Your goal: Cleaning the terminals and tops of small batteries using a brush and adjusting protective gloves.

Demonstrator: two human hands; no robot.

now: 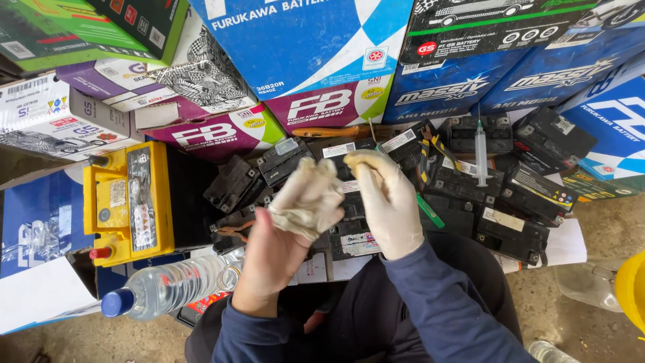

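Observation:
My left hand [272,252] is bare and is partly inside a crumpled, off-white glove [308,199]. My right hand [388,202] wears a matching glove and pinches the loose glove's top edge by the fingers. Both hands are raised over a heap of small black batteries [510,232] on the ground in front of me. Dark blue sleeves cover both arms.
A yellow-topped battery [127,202] sits at the left. A plastic water bottle with a blue cap [171,286] lies near my left knee. A syringe [481,151] stands on the black batteries. Stacked cardboard boxes [302,47] fill the back. A yellow container's rim [631,289] shows at right.

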